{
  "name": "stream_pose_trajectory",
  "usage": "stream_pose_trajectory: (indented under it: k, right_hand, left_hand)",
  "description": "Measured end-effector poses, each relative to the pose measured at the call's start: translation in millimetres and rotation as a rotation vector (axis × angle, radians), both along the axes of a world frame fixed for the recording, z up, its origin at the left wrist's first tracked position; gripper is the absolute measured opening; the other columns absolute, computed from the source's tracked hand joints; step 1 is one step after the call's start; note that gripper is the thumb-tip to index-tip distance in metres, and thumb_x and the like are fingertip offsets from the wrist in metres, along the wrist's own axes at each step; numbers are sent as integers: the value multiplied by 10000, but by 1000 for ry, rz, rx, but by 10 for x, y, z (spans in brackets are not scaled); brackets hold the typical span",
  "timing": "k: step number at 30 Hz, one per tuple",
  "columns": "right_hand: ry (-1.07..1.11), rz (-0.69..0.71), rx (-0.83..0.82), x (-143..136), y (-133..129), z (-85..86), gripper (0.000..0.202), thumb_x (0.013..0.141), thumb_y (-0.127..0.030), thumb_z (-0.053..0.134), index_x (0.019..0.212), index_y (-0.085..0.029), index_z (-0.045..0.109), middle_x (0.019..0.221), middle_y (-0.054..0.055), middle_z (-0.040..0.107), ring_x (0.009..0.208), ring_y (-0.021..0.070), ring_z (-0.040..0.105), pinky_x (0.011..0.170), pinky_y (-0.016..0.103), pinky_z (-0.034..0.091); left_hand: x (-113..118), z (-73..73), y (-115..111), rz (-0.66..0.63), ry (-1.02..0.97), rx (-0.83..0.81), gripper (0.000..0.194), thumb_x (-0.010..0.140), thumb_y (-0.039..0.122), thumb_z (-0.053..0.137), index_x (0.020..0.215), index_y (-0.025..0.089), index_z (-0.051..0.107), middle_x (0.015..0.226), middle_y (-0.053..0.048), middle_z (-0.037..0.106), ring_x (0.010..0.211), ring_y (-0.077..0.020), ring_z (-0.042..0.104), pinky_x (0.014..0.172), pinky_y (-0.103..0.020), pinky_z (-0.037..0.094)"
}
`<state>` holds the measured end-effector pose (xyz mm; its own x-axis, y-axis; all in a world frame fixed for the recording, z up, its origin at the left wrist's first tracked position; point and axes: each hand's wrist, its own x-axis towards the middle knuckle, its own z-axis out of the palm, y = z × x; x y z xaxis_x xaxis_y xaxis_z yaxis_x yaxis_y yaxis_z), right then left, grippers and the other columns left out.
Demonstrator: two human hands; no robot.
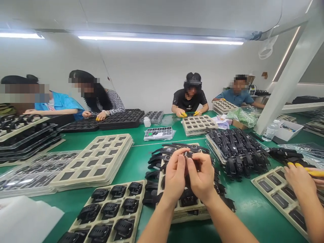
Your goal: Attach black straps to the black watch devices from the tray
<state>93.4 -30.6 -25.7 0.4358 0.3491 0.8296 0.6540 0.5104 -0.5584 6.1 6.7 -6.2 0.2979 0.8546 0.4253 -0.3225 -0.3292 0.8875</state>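
While left hand (175,175) and right hand (201,175) tight on dark piece (186,154), bottle label (270,131) (illegible)

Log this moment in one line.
left hand: holding small item | right hand: holding same item | below: black watches, tray stack

Left hand (176,177) and right hand (201,177) pinching small piece (186,154), partly hidden, above tray stack (188,217) laid with black watches (187,196); cream tray (138,212) of watches just beside, on green table (76,198); co-worker (190,101) opposite, yellow finger covers (182,115)
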Motion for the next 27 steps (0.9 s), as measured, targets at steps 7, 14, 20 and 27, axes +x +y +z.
stream_pose_trajectory:
  k: [7, 14, 20, 27]
  right_hand:
    - [102, 23, 71, -30, 50, -90, 119, 961, -234, 622, 1054, -252, 551, 973, 41, 646, 887, 200, 672, 802, 367, 575]
    - [115, 144, 63, -60, 86, -77, 104, 971, -197, 625, 1042, -262, 587, 985, 47, 649, 927, 206, 653, 821, 375, 576]
    - [152, 214, 65, -79, 59, -70, 108, 960, -186, 645, 1036, -258, 621, 992, 48, 665, 932, 205, 659, 824, 360, 579]
    - [264, 190, 71, -91, 38, -41, 49, 946, -236, 680, 978, -237, 642, 954, 51, 690, 904, 207, 689, 786, 352, 601]
  left_hand:
    - [10, -11, -9, 6, 35, 1, 511, 969, 627, 514, 1110, 188, 735, 1081, -87, 724, 864, -188, 664, 722, -262, 543]
    - [-18, 0, 32, 64, 36, 24, 499, 968, 619, 522, 1110, 195, 741, 1201, -105, 725, 1031, -242, 688, 876, -317, 553]
    - [-29, 14, 24, 59, 14, 22, 517, 969, 629, 510, 1078, 190, 761, 1151, -104, 749, 1062, -251, 687, 950, -340, 538]
    - [-7, -5, -17, -22, -47, -64, 556, 909, 676, 576, 1130, 193, 740, 1013, -84, 763, 684, -151, 654, 613, -251, 539]
